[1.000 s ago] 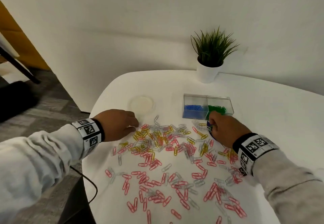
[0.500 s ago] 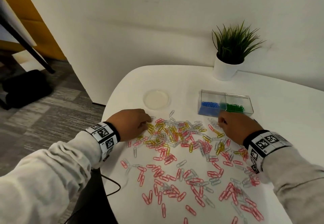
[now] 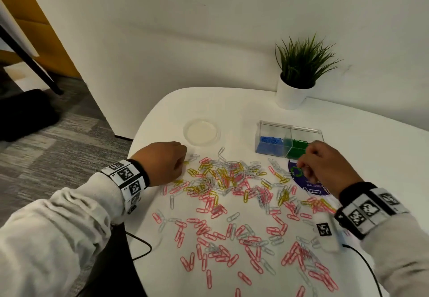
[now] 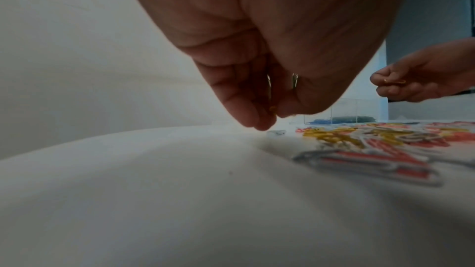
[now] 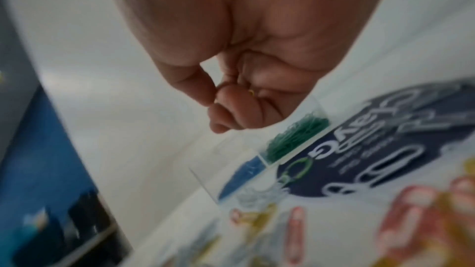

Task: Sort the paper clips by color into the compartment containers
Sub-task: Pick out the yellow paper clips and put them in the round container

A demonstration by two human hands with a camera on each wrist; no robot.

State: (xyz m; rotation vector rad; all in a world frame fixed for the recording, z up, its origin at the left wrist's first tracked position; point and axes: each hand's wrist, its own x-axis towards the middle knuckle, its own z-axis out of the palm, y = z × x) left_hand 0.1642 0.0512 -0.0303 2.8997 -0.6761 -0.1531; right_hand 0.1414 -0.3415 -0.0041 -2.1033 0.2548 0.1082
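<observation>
The loose paper clips [image 3: 232,203] lie spread across the lower middle of the head view on the white table [image 3: 232,106], yellow and clear ones tangled toward the centre, pink ones thinner toward the bottom edge. The compartment container [image 3: 287,131] stands right of centre, blue clips in its left cell and green in its right. The left hand [image 3: 162,163], at centre left, is curled with yellow clips [image 4: 294,83] pinched at its fingertips, as the left wrist view shows. The right hand [image 3: 325,165], just in front of the green cell and over a dark printed label [image 3: 311,187], is also closed, pinching a yellow clip [image 4: 394,81]. These clips look very light, thin and stiff, with a smooth coating likely to slip, and they probably hook into one another where piled. A fingertip pinch across the flat loop seems the surest hold, lifting slowly so that snagged neighbours drop away. A shallow round dish [image 3: 201,131] sits above the left hand.
</observation>
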